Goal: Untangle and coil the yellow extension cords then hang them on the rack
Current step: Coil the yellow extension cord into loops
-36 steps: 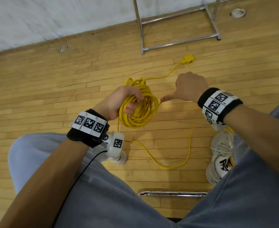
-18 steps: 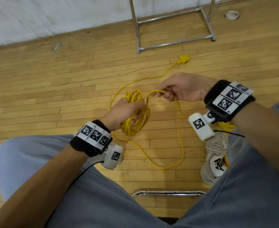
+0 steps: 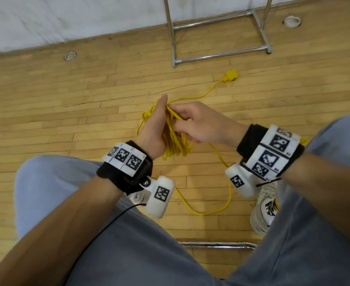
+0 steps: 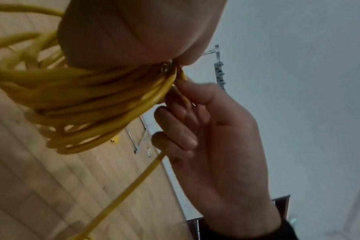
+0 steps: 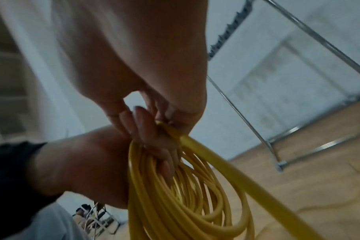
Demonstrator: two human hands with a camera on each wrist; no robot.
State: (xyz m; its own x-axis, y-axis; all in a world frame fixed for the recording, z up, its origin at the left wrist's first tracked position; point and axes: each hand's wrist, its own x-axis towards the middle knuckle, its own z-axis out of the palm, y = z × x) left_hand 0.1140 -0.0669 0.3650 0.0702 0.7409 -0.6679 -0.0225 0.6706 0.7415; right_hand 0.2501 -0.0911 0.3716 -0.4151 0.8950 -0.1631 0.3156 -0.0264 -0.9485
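A coil of yellow extension cord (image 3: 176, 141) hangs from my left hand (image 3: 159, 120), whose fingers wrap round the top of the loops while the thumb points up. My right hand (image 3: 180, 118) meets it from the right and pinches a strand against the top of the coil. From there the loose cord (image 3: 221, 211) runs down over the floor in a wide loop. Another stretch leads away to the yellow socket end (image 3: 231, 76) near the rack (image 3: 217, 56). The wrist views show the coil (image 4: 88, 97) (image 5: 175, 194) close up.
The chrome rack stands on the wooden floor by the white wall. Two round floor fittings (image 3: 70, 56) (image 3: 292, 21) sit near the wall. My knees fill the foreground, with a white shoe (image 3: 265, 207) and a chrome bar (image 3: 217, 244) between them.
My right hand has brought a length of cord leftward onto the coil, and the hands now meet. My left hand has turned the coil upright, thumb up.
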